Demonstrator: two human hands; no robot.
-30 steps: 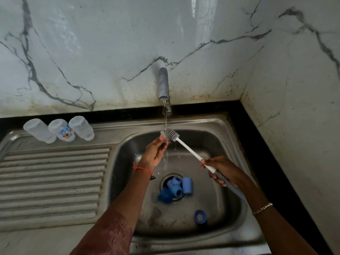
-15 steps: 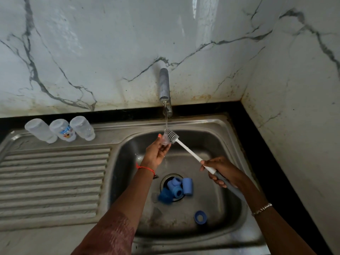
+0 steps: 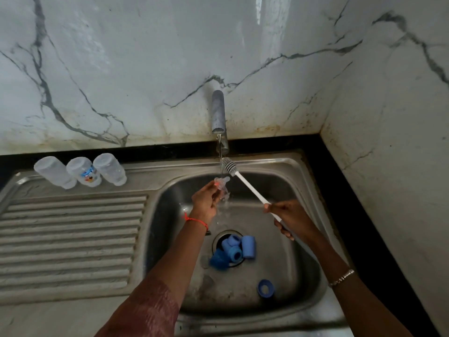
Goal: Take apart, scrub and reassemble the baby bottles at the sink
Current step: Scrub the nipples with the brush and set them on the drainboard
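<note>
Pulled away from the teat now, the white long-handled bottle brush (image 3: 246,184) tilts up right of the stream, right hand (image 3: 289,218) wrapped round its handle. The raised left hand (image 3: 205,199) pinches the clear silicone teat (image 3: 221,184) under running water at the far side of the steel sink (image 3: 170,215).

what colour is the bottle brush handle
The brush handle is white, with a grey bristle head; it shows in the head view.
</note>
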